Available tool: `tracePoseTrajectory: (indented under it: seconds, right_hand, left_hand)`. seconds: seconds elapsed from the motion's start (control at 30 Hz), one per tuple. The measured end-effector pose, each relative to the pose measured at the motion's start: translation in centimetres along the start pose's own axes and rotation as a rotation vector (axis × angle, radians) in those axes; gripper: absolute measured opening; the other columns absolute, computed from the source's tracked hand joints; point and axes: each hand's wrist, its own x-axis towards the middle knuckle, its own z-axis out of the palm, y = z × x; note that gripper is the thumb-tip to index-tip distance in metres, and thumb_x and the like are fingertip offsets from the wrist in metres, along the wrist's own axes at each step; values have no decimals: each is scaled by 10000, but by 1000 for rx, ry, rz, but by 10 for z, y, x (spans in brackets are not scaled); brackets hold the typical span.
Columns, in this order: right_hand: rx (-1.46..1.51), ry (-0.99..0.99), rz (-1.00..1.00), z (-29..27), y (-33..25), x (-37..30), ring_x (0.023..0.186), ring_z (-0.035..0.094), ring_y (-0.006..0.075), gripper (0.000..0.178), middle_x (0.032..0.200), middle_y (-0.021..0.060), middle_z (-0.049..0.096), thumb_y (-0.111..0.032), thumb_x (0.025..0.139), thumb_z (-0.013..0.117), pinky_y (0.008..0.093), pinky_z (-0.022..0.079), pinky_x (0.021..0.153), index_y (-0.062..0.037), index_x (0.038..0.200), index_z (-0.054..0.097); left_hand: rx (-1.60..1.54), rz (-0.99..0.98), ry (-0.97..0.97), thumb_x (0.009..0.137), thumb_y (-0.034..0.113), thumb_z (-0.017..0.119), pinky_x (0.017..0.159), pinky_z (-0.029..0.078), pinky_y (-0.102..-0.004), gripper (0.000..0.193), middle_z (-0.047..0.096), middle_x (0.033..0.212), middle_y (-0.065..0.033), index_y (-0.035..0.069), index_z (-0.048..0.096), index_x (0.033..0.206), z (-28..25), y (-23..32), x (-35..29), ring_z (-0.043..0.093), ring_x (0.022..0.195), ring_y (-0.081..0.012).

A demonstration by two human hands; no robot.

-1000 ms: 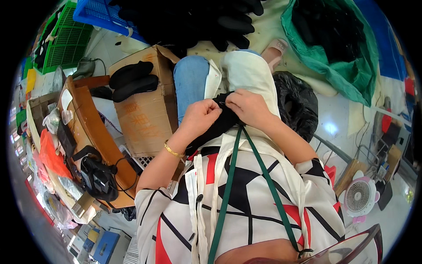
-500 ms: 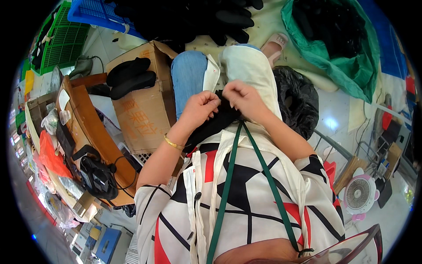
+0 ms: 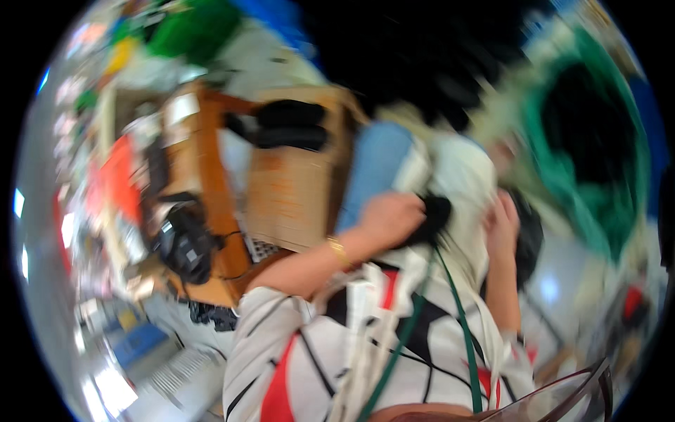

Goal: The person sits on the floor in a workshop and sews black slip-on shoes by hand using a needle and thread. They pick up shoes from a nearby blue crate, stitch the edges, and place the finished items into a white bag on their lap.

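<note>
My left hand (image 3: pixel 394 218), with a gold bracelet at its wrist, is closed on a black fabric piece (image 3: pixel 434 216) above my lap. The fabric's exact kind does not show. My right hand (image 3: pixel 501 224) is apart from it, by the outer side of my right knee and beside a black plastic bag (image 3: pixel 529 235). Motion smears its fingers, so their pose and anything in them cannot be made out. A pale cloth (image 3: pixel 464 176) covers my right leg; blue jeans (image 3: pixel 380 165) show on the left one.
To the left, a cardboard box (image 3: pixel 285 204) bears two black slipper-shaped pieces (image 3: pixel 292 125). Beside it stands a wooden table (image 3: pixel 214 183) with a black object (image 3: pixel 186 243) and plastic bags. A dark heap (image 3: pixel 408 56) lies ahead. At right is a green sack (image 3: pixel 548 141) with black contents.
My hands were close together at the black fabric; now the right has moved away to the right, while the left keeps the fabric. The whole view has swung and blurred.
</note>
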Motion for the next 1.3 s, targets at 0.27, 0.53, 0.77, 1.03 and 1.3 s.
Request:
tracePoseTrajectory:
  seconds: [0.27,0.53,0.77,1.03,1.3]
  right_hand:
    - [-57,-271,-169,5,-10,4,511,430,55,82,647,-13,488,-148,998,537,186,338,440,-72,969,526]
    - [-240,-383,-319,32,-44,-8,501,424,46,104,617,-9,488,-154,1003,527,182,314,431,-66,951,507]
    - [-24,-204,-509,10,-111,9,498,402,29,59,637,-40,460,-133,995,540,163,275,408,-77,993,523]
    - [-1135,-199,-1050,28,-89,-17,634,588,290,161,849,115,625,-149,933,603,379,491,614,-36,1047,609]
    - [-1826,-925,-474,95,-8,-83,767,672,367,511,763,183,685,-521,881,557,453,531,711,-41,817,718]
  left_hand:
    - [355,330,107,766,187,593,526,507,-426,126,608,653,-79,106,601,670,20,-19,6,643,672,-283]
    - [374,334,52,744,136,600,607,524,-419,107,633,803,-115,83,642,661,29,-12,14,635,809,-295]
    - [379,435,204,730,163,597,675,489,-387,115,541,837,-80,82,616,651,36,-21,9,551,848,-262]
    - [232,159,23,771,177,621,691,517,-445,135,630,863,-118,56,671,736,42,-31,20,625,871,-319]
    - [-19,18,-13,777,212,645,672,495,-449,152,673,785,-140,70,690,749,46,-45,26,642,763,-343]
